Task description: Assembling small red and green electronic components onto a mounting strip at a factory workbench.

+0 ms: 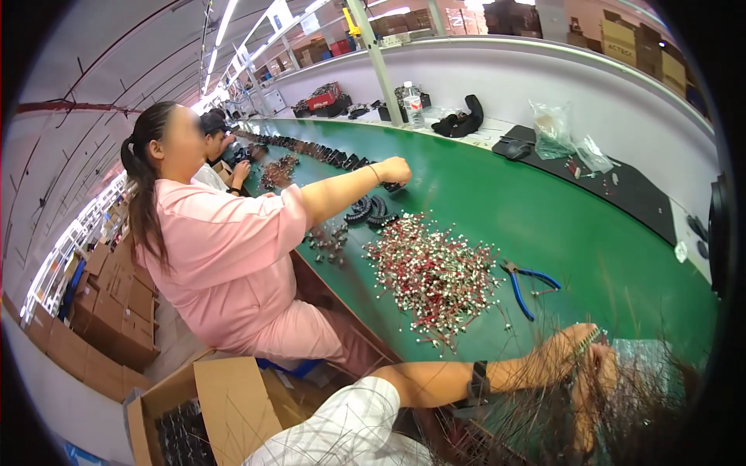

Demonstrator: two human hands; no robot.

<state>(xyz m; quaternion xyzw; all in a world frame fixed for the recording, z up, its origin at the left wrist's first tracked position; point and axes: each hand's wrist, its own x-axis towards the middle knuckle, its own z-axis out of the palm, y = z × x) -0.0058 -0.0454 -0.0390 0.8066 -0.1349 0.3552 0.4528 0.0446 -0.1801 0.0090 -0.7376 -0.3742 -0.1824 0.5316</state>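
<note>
At the lower right, behind loose strands of hair, my left hand (571,343) and my right hand (600,368) are close together. Both have their fingers closed around something small. A greenish edge shows at the fingertips, but its kind cannot be made out. A clear plastic bag (641,351) lies beside them on the green table (622,287). Pliers (528,283) with blue handles rest on the table beyond my left hand, their handles spread. Left of these is a heaped pile of small red-wired parts with white ends (431,272).
A person in pink (225,248) sits at my left, one arm stretched over the table toward a row of black parts (334,155). An open cardboard box (233,400) stands low at the left. Along the back are a bottle (413,107), a black mat (622,190) and plastic bags (552,132).
</note>
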